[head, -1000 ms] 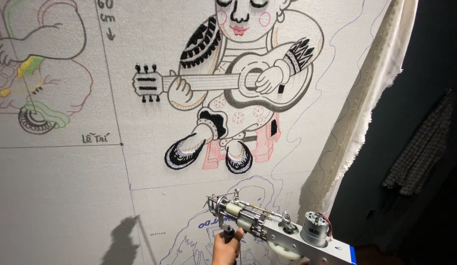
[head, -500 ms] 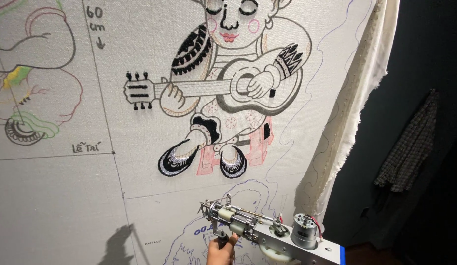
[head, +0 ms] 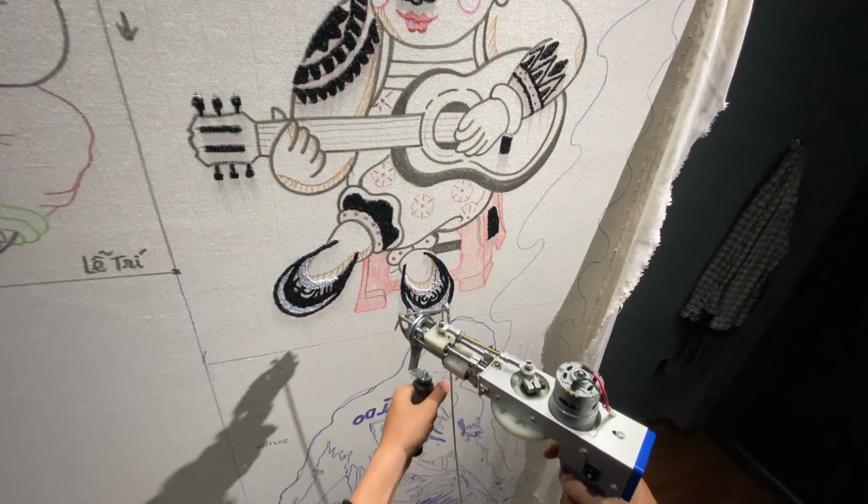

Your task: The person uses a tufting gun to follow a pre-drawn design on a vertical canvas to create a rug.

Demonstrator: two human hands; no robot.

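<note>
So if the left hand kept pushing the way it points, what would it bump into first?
Probably the white cloth with drawings. The left hand grips the tufting gun's front handle, aimed at it; the exact gap is unclear.

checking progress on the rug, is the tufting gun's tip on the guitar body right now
No: the tufting gun, held by the left hand and right hand, has its tip below the figure's shoes, well under the guitar.
</note>
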